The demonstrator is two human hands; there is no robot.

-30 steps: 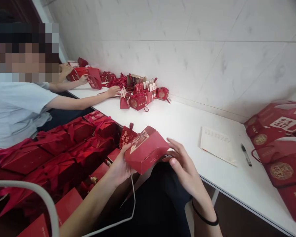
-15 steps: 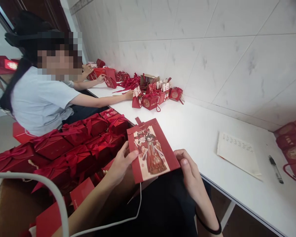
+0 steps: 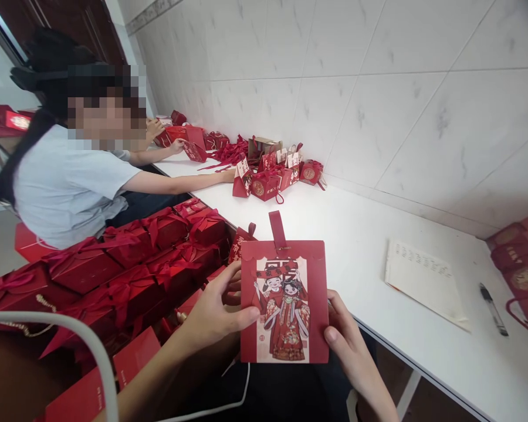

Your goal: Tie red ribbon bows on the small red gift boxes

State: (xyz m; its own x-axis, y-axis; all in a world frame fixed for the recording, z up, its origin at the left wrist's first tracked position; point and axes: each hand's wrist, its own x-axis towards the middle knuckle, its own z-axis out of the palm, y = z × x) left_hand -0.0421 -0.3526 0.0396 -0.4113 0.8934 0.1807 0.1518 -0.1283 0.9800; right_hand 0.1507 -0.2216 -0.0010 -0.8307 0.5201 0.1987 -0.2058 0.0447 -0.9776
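Between my hands is a red gift box [image 3: 286, 310], its front printed with a cartoon couple in traditional dress and a ribbon loop standing up from its top. My left hand [image 3: 222, 310] grips its left edge, thumb on the front and fingers behind. At the lower right edge, my right hand [image 3: 347, 340] holds it with the thumb at the front corner; the other fingers are partly hidden behind. Just behind the box's upper left corner shows another red item [image 3: 241, 240] with a loop, mostly covered.
Ribboned red boxes [image 3: 158, 275] fill a carton at left. A pale cable [image 3: 92, 337] arches across the lower left. On the white table [image 3: 347, 217] lie a notepad [image 3: 422, 281], a pen [image 3: 493, 308] and more red boxes [image 3: 268, 181]. A co-worker [image 3: 70, 176] reaches over the table.
The gift box has turned from tilted to upright, facing me, and moved slightly right and down. Both hands keep hold. Another looped red item now shows behind it.
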